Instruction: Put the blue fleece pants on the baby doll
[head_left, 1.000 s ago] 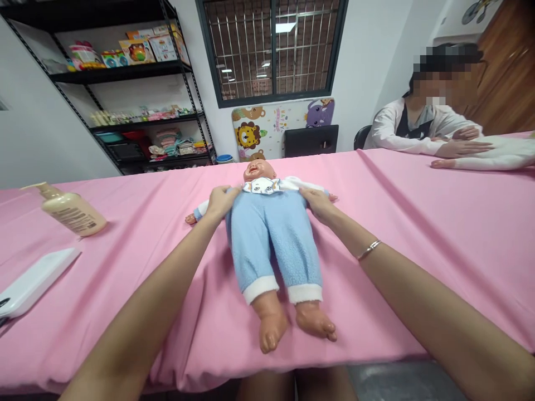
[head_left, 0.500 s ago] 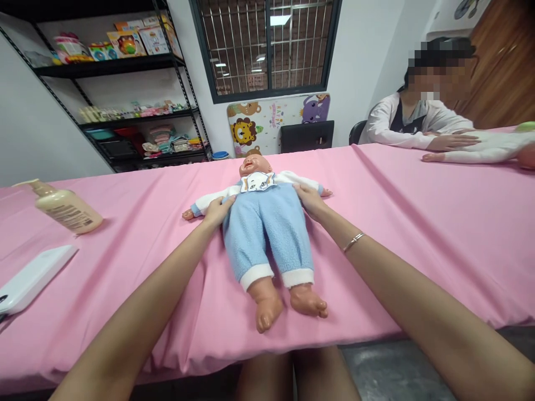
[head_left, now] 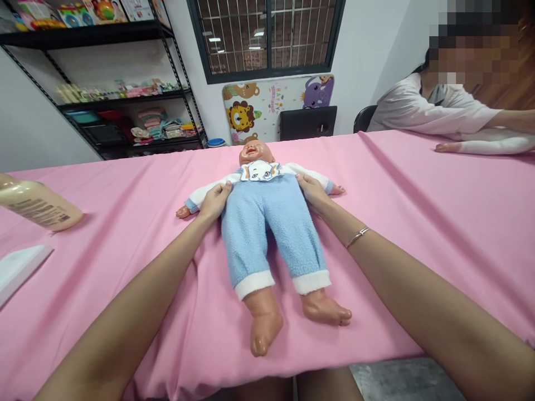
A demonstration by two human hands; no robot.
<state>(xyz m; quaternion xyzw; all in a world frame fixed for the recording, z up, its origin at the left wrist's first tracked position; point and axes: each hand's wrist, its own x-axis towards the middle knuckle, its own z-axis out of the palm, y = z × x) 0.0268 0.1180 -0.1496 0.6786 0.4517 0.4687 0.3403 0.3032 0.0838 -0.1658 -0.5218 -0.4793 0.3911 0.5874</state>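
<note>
A baby doll lies on its back on the pink cloth, head away from me and bare feet toward me. It wears light blue fleece trousers with white cuffs and a white top with an animal face on the chest. My left hand is closed on the waist edge of the trousers at the left side. At the right side of the waist, my right hand pinches the trousers too. The doll's arms stretch out to both sides, beyond my hands.
A lotion bottle lies at the left on the pink-covered table, near a white flat object. A person sits at the far right, arms on the table. Shelves and a black chair back stand behind.
The camera view has shifted closer and lower. The doll's legs look slightly further apart, and my fingers have closed more on the trousers' waist. The person at right has reached further right.
</note>
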